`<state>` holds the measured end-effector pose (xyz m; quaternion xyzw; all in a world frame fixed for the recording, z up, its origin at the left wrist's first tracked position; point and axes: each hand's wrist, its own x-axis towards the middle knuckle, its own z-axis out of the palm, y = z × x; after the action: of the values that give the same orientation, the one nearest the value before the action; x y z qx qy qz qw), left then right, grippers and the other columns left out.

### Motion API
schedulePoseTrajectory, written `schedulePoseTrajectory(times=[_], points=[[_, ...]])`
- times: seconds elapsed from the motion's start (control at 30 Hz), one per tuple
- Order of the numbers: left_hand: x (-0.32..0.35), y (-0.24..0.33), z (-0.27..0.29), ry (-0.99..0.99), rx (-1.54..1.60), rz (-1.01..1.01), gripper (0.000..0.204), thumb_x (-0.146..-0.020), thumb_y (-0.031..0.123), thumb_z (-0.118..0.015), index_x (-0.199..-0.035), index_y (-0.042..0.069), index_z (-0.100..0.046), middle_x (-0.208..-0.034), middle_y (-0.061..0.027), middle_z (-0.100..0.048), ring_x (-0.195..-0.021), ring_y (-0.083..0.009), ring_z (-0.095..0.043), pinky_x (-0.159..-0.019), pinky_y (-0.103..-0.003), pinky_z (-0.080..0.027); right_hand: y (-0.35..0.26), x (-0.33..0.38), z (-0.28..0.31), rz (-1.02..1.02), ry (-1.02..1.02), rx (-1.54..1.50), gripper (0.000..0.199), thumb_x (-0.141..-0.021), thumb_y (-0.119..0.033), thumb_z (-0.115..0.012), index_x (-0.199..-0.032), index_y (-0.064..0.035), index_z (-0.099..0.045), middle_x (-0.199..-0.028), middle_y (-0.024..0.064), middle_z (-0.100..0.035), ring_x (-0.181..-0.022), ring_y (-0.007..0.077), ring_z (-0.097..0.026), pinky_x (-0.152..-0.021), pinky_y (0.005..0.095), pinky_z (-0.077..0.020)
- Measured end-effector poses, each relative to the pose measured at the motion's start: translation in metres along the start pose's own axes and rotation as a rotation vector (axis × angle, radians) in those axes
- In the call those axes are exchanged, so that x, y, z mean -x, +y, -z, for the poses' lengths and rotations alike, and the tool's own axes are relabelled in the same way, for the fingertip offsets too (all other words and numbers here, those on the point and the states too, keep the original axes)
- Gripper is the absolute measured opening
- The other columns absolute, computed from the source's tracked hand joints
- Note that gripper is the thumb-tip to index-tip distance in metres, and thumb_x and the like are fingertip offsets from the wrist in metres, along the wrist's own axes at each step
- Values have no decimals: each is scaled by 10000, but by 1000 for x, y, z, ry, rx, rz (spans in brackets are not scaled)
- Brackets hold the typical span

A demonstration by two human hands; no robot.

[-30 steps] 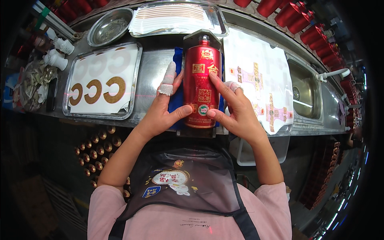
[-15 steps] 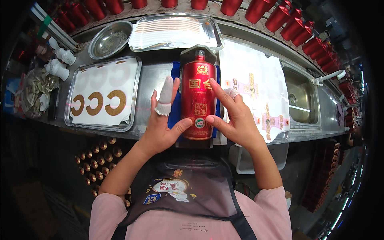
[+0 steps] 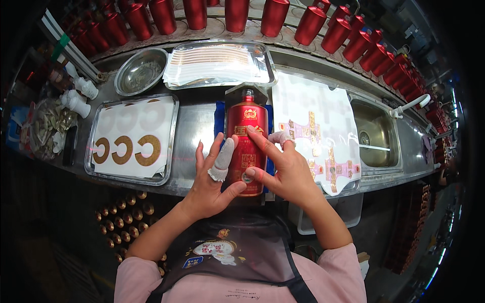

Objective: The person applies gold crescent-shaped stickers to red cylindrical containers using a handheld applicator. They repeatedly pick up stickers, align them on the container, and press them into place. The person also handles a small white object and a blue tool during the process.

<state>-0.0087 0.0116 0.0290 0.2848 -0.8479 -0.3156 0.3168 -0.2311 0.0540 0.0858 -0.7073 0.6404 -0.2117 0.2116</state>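
Note:
A red bottle (image 3: pixel 245 144) with gold decals lies face up, neck away from me, in a holder lined with blue pads (image 3: pixel 219 121). Along its left side rests my left hand (image 3: pixel 208 184), fingers spread, the thumb at the bottle's lower part and a white finger cover on one finger. My right hand (image 3: pixel 295 174) reaches over from the right. Its index fingertip touches the gold lettering, and its thumb lies by a small round emblem lower down. A finger cover also shows on this hand. Neither hand grasps the bottle.
To the left is a tray (image 3: pixel 174 134) bearing sheets of gold C-shaped decals, with a metal bowl (image 3: pixel 140 73) behind it. A tray of striped sheets (image 3: pixel 217 63) lies beyond the bottle. Decal sheets (image 3: pixel 323 111) and a sink (image 3: pixel 371 134) are to the right. Red bottles (image 3: pixel 236 15) line the far conveyor.
The view has shifted, so the bench sits lower in the picture. My right index finger has moved onto the bottle's gold lettering, and my left fingers have come closer to its side.

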Motion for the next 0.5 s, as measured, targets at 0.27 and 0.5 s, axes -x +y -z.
schedulePoseTrajectory(times=[0.27, 0.5], points=[[-12, 2, -2, 15, 12, 7, 769, -963, 357, -646, -1595, 103, -287, -1625, -175, -319, -1548, -376, -166, -1175, -664, 36, 4, -1, 0, 4, 11, -32, 758, -871, -509, -729, -1543, -309, -441, -1189, 196, -594, -952, 356, -606, -841, 409, -514], [-16, 0, -1, 12, -13, -3, 749, -957, 344, -656, -1586, 122, -315, -1625, -163, -322, -1543, -382, -184, -1168, -682, 20, 3, -3, 1, 27, 23, -30, 769, -876, -514, -722, -1553, -308, -422, -1173, 208, -592, -939, 356, -620, -822, 411, -521]])
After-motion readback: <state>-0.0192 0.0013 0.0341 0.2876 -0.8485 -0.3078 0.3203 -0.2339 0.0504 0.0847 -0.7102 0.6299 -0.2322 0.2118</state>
